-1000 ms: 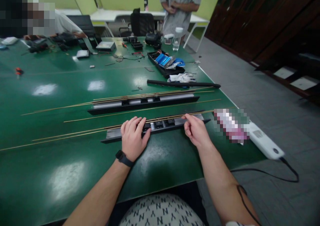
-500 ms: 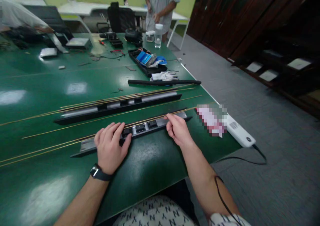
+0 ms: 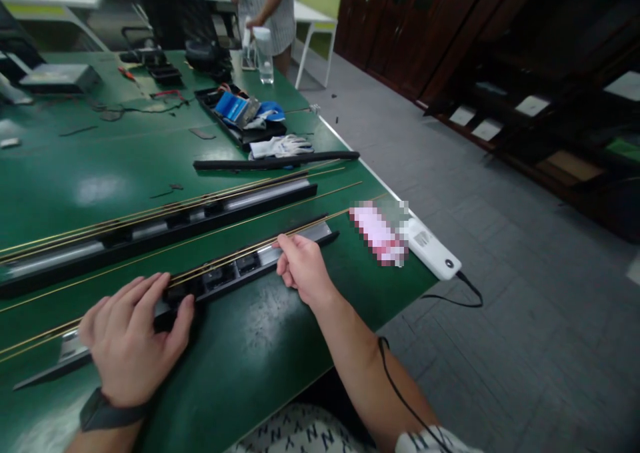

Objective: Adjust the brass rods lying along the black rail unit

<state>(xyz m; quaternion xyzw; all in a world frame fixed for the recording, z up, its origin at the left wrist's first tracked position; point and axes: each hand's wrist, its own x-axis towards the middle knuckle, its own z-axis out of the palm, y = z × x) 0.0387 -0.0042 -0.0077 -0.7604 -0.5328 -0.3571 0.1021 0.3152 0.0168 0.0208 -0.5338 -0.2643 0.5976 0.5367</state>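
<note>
A long black rail [image 3: 327,237] with a silvery inner face lies near the table's front, with several dark square blocks set along it. My left hand [image 3: 133,339] is closed over the rail's left part, fingers on the far side and thumb on the near side. Toward the right end, my right hand [image 3: 303,266] pinches at thin brass-coloured rods [image 3: 225,261] that run along the rail's top. Its other fingers are curled in. Behind, a second similar rail [image 3: 250,207] has more rods along it, and a single rod [image 3: 320,198] lies between the two rails.
Beyond the rails lie a black strip [image 3: 280,162], white gloves [image 3: 280,147] and a black tray [image 3: 215,109] with blue packets. A pixelated pink item [image 3: 377,233] and a white power strip [image 3: 434,247] sit at the right edge. A person [image 3: 265,6] stands behind a clear bottle [image 3: 264,59].
My view has swung right, so the table's contents sit further left. Both hands keep about the same places on the rail. The standing person's hand is now at a white item beside the bottle.
</note>
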